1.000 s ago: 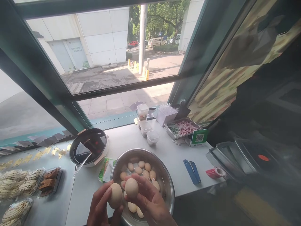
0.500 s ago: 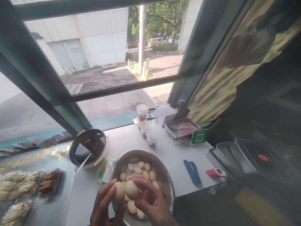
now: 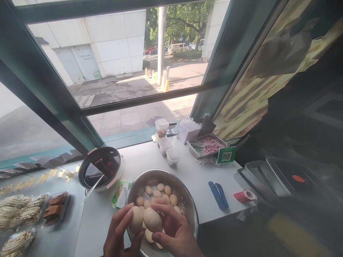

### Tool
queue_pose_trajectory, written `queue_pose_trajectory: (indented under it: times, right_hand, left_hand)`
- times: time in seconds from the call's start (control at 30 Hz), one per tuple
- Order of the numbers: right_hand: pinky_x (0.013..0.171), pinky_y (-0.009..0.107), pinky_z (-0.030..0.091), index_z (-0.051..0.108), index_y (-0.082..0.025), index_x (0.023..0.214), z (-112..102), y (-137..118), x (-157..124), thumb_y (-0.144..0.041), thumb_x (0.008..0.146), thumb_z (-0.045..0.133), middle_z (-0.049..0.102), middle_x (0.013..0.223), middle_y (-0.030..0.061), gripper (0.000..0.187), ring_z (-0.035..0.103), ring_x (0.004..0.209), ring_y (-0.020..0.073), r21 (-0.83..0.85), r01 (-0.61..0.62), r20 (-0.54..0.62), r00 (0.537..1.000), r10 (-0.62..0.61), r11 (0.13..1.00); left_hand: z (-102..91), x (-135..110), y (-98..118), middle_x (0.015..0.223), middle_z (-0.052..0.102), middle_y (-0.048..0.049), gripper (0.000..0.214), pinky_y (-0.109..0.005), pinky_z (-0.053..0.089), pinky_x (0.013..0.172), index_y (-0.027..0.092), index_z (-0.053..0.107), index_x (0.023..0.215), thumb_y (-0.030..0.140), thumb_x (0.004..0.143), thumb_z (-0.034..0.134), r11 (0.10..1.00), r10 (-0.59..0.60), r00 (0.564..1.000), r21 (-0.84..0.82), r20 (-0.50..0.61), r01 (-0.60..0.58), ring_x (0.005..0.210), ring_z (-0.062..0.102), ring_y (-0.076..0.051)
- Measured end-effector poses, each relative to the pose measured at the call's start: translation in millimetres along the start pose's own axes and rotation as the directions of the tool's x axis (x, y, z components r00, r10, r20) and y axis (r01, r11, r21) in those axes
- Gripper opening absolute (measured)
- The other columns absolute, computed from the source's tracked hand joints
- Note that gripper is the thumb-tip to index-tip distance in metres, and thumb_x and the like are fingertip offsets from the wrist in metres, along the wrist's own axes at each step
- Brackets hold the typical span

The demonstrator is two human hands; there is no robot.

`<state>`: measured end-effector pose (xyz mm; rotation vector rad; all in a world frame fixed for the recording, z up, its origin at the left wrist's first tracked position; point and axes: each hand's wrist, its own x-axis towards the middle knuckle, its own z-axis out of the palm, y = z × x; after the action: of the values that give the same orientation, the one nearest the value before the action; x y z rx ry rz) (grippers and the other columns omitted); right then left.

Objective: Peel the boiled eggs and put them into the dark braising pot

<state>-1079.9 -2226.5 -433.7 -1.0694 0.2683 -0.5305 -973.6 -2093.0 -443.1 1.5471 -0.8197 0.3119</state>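
My left hand (image 3: 118, 233) grips a pale brown egg (image 3: 135, 218) between thumb and fingers. My right hand (image 3: 174, 233) holds a second egg (image 3: 152, 219) the same way. The two eggs touch each other just above the near side of a steel bowl (image 3: 190, 210). Several more eggs (image 3: 160, 191) lie in water inside that bowl. Both wrists run off the bottom edge.
A dark pot (image 3: 100, 167) with a ladle stands left of the bowl. Packaged pastries (image 3: 24, 214) lie far left. Small lidded cups (image 3: 173, 156), a tray of straws (image 3: 207, 145), a QR sign (image 3: 226, 156), blue tongs (image 3: 218, 194) and a tape roll (image 3: 246, 195) sit right. A window is ahead.
Both hands have sunk a little toward the bowl, bringing the two eggs closer until they press together.
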Motion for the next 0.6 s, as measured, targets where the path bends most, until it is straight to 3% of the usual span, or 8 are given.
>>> queue_pose_trajectory:
  times: [0.2,0.3,0.4,0.5,0.6]
  right_hand:
    - [0.103,0.040,0.054,0.078,-0.033,0.116,4,-5,-2,-0.041,0.067,0.094,0.062,0.125,0.0079,0.052,0.063,0.119,0.0292,-0.005,-0.017,-0.028,0.999,0.017,1.000]
    - [0.100,0.045,0.057,0.072,-0.033,0.127,4,-2,-1,-0.048,0.069,0.091,0.065,0.127,0.0094,0.062,0.064,0.118,0.0317,0.020,-0.127,-0.072,0.989,0.128,0.992]
    - [0.095,0.046,0.059,0.067,-0.029,0.133,-3,14,5,-0.054,0.072,0.086,0.070,0.119,0.0093,0.068,0.069,0.108,0.0300,0.047,-0.290,-0.102,0.951,0.293,0.956]
    - [0.080,0.040,0.061,0.068,-0.023,0.116,-16,34,5,-0.051,0.072,0.085,0.071,0.098,0.0054,0.055,0.070,0.091,0.0256,-0.053,-0.411,-0.190,0.899,0.395,0.910]
    - [0.061,0.031,0.055,0.066,-0.024,0.103,-31,36,-7,-0.041,0.069,0.084,0.068,0.094,0.0018,0.042,0.067,0.077,0.0206,-0.210,-0.476,-0.262,0.869,0.420,0.854]
  left_hand:
    - [-1.0,-1,-2,0.125,0.073,-0.0117,0.033,-0.036,0.063,0.090,0.024,0.069,0.126,0.030,0.094,0.072,0.999,0.009,1.000,0.034,-0.018,-0.009,0.115,0.072,-0.026]
    - [0.2,-3,-3,0.126,0.073,-0.0120,0.033,-0.037,0.064,0.091,0.024,0.069,0.126,0.030,0.093,0.072,1.000,-0.005,1.000,0.029,-0.010,0.006,0.116,0.072,-0.026]
    - [4.7,-7,-6,0.127,0.073,-0.0118,0.035,-0.037,0.064,0.092,0.024,0.069,0.128,0.029,0.094,0.071,0.999,-0.035,0.999,0.028,0.021,0.034,0.117,0.071,-0.026]
    - [8.6,-13,-14,0.125,0.074,-0.0108,0.035,-0.034,0.065,0.091,0.023,0.071,0.128,0.028,0.093,0.071,0.997,-0.059,0.997,0.053,0.040,0.057,0.115,0.072,-0.025]
    - [6.7,-21,-37,0.124,0.076,-0.0097,0.037,-0.031,0.066,0.089,0.022,0.073,0.126,0.032,0.090,0.076,0.997,-0.059,0.997,0.055,0.046,0.056,0.113,0.074,-0.024]
